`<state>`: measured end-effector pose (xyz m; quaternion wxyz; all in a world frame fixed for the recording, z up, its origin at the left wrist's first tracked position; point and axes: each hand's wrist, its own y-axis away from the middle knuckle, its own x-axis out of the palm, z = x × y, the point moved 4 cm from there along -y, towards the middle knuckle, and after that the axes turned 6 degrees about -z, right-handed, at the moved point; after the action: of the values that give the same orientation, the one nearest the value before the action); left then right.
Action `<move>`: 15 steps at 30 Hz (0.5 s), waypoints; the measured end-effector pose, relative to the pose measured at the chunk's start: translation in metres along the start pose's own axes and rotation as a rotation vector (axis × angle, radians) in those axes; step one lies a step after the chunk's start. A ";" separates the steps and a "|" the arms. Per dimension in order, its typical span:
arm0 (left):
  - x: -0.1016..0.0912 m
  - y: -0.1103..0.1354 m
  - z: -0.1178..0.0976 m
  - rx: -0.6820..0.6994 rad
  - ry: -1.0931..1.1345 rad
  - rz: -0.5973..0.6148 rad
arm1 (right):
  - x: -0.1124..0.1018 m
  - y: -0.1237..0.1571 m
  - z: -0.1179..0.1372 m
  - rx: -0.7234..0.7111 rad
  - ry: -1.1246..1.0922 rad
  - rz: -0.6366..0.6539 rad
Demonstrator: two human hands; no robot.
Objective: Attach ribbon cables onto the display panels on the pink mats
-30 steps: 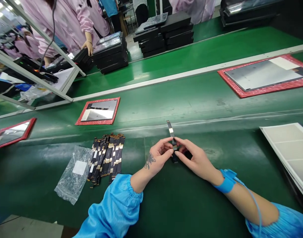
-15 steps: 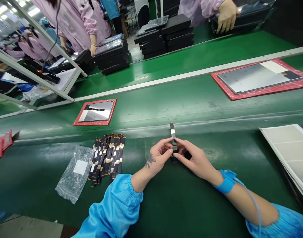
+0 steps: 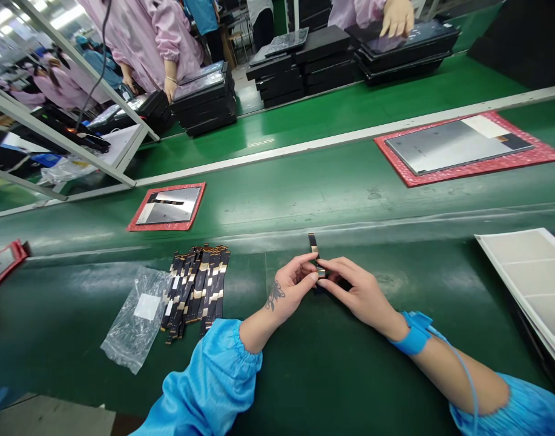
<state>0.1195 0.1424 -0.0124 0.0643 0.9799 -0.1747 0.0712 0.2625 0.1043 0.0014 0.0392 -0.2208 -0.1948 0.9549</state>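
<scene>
Between my two hands is a narrow black flex cable point(image 3: 313, 243) with gold patches, its far end sticking up beyond my fingertips. My left hand point(image 3: 296, 280) pinches it from the left with thumb and forefinger. From the right, my right hand point(image 3: 355, 284) grips the same strip, fingertips almost meeting the left ones. The cable's near part is mostly hidden by my fingers. Left of my hands lies a spread pile of similar flex cables point(image 3: 198, 290), partly beside a clear plastic bag point(image 3: 134, 324) with a white label.
Display panels on red bubble wrap lie on the belt: one at right point(image 3: 459, 148), a smaller one at left point(image 3: 170, 204), another at the left edge point(image 3: 2, 266). A white sheeted stack point(image 3: 526, 284) stands at right. Across the line, co-workers handle stacked black trays point(image 3: 204, 103).
The wrapped panels have shifted left along the belt. The cable's far end has moved slightly down and left between my fingers. Opposite, a co-worker's hand and black trays have moved left.
</scene>
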 end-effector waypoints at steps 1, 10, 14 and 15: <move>0.000 0.000 0.000 0.000 -0.010 -0.002 | 0.000 0.000 0.000 0.003 0.002 0.002; -0.001 0.000 0.002 0.011 -0.061 -0.008 | 0.002 0.001 0.003 -0.059 0.025 0.037; -0.001 0.001 0.001 0.014 -0.058 0.000 | 0.003 0.002 0.005 -0.090 0.059 0.066; -0.001 0.001 0.001 0.010 -0.063 -0.002 | 0.004 0.002 0.006 -0.090 0.067 0.076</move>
<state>0.1182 0.1418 -0.0133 0.0542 0.9822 -0.1751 0.0412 0.2569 0.1014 0.0038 -0.0005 -0.2613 -0.2275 0.9381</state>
